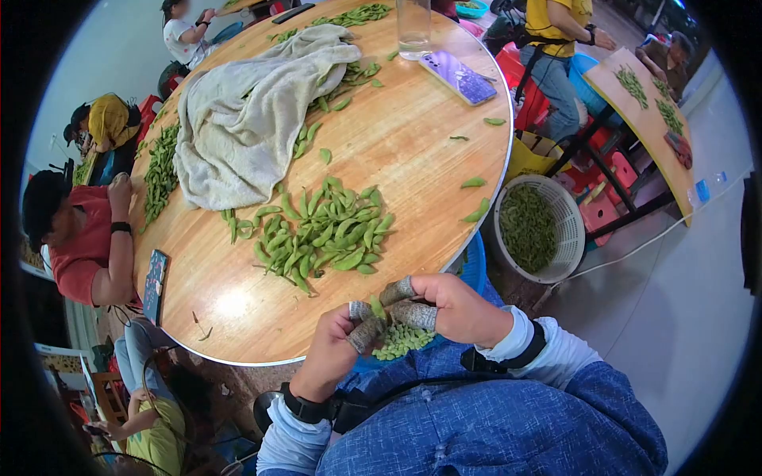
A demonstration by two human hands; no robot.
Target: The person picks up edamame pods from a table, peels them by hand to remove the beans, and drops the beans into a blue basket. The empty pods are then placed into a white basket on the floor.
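My left hand [333, 341] and my right hand [456, 309] meet over my lap at the near table edge, with grey wraps on thumbs and fingers. Between the closed fingertips of both is a green soybean pod [377, 306]. Right below my fingers, pale green shelled beans [403, 341] lie in a blue basin [475, 266], largely hidden by my hands. Just beyond my hands, a loose pile of green pods [329, 230] is spread on the round wooden table [405, 159].
A grey-white towel [238, 119] covers part of another pod heap. A purple phone [458, 78] and a clear glass [413, 32] stand at the far right; a dark patterned phone [155, 285] lies left. A white basket [536, 230] holds pods on the floor. Several people sit or stand nearby.
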